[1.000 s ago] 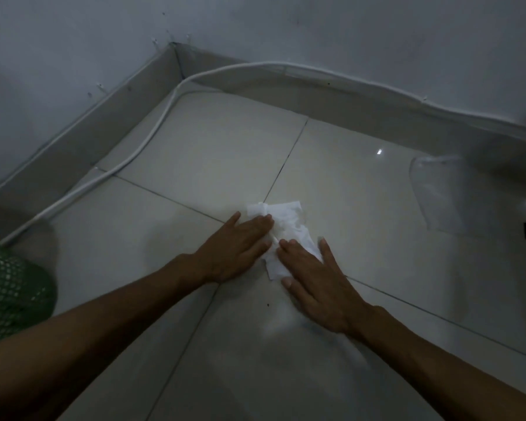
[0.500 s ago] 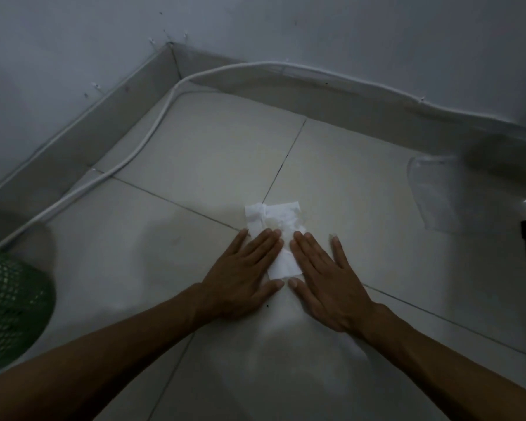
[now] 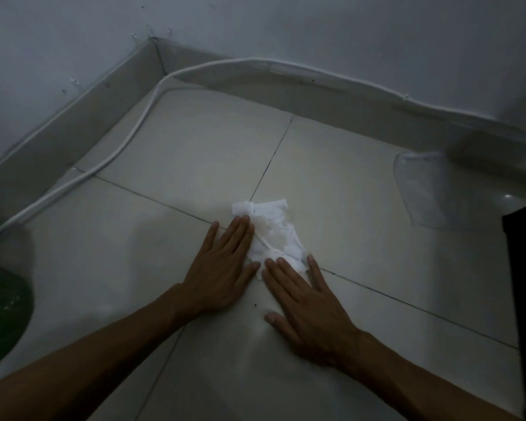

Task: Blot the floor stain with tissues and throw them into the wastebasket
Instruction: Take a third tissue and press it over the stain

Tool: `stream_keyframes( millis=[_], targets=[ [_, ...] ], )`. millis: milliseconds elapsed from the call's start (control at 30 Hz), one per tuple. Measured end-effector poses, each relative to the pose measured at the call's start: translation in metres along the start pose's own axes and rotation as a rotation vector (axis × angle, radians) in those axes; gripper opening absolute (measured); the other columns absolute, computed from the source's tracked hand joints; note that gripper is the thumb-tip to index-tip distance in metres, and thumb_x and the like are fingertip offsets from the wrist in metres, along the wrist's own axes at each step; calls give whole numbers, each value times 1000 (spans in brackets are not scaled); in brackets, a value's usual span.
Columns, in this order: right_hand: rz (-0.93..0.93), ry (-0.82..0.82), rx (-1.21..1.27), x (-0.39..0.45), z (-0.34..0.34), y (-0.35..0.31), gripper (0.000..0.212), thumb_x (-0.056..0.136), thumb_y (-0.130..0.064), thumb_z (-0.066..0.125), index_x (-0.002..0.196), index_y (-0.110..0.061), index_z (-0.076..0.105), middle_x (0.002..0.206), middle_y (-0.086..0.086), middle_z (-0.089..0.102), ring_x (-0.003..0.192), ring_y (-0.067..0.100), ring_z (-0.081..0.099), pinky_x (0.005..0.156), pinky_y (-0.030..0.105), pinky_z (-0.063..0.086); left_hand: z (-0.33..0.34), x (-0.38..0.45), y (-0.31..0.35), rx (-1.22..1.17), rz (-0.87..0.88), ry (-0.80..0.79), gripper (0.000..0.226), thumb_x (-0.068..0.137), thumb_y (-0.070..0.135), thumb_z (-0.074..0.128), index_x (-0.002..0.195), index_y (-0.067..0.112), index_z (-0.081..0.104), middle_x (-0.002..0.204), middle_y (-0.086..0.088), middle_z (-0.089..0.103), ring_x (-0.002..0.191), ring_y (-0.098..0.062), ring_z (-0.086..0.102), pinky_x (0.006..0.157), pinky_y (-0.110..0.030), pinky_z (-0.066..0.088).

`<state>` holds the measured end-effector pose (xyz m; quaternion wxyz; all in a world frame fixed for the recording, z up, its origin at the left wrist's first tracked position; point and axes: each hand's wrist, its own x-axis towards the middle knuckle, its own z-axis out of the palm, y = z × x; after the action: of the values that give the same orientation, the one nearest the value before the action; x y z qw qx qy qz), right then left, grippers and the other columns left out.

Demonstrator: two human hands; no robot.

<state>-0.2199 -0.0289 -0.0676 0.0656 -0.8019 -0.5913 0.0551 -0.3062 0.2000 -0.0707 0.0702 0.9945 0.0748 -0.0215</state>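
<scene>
**Wet tissue ready to tear under your palms**

The tissue [image 3: 268, 238] lies crumpled on the floor [image 3: 176, 165], right where the grout lines cross, well out from the corner where the two walls meet. It looks soaked and ragged at its near edge. If you drag it instead of pressing straight down, it will likely shred and leave bits in the grout; sliding would also smear the stain wider. I cannot make out the stain itself in this dim light, so you may lift away before it is fully taken up.

Your left hand [image 3: 222, 268] lies flat, fingers [image 3: 240, 235] together and straight, tips on the tissue's left edge. Your right hand [image 3: 307, 302] is flat too, fingers slightly spread, tips at the near edge. Neither hand grips anything.

The wastebasket [image 3: 3, 311] sits at the floor's left edge, well apart; a dripping wad could leave a trail on the way there.

Half a second ago the tissue was a neater folded pad with both hands side by side on it. Now it is rumpled and stretched, and your right hand has slid back toward you.
</scene>
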Motion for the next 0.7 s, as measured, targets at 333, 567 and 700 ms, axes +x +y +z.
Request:
stream_keyframes(
  millis=[333, 567, 700],
  targets=[
    [142, -11, -1, 6, -9, 13, 69, 108, -57, 16, 164, -17, 19, 172, 1, 16, 160, 11, 7, 128, 60, 7, -10, 20, -6, 49, 77, -22, 77, 101, 57, 9, 163, 10, 7, 171, -7, 1, 158, -18, -5, 127, -53, -3],
    [146, 2, 0, 11, -16, 27, 67, 109, -55, 17, 163, -17, 24, 171, 1, 20, 160, 9, 10, 127, 60, 7, -14, 42, -5, 89, 136, -36, 77, 102, 56, 8, 162, 9, 9, 170, -10, 4, 158, -20, -2, 127, -52, -3],
    [131, 2, 16, 17, -19, 41, 68, 109, -56, 11, 163, -18, 25, 170, -2, 23, 159, 7, 11, 128, 58, 3, -15, 60, -7, 85, 176, -50, 78, 101, 58, 9, 163, 9, 8, 171, -9, 3, 158, -19, -4, 128, -50, -5]
  ],
)
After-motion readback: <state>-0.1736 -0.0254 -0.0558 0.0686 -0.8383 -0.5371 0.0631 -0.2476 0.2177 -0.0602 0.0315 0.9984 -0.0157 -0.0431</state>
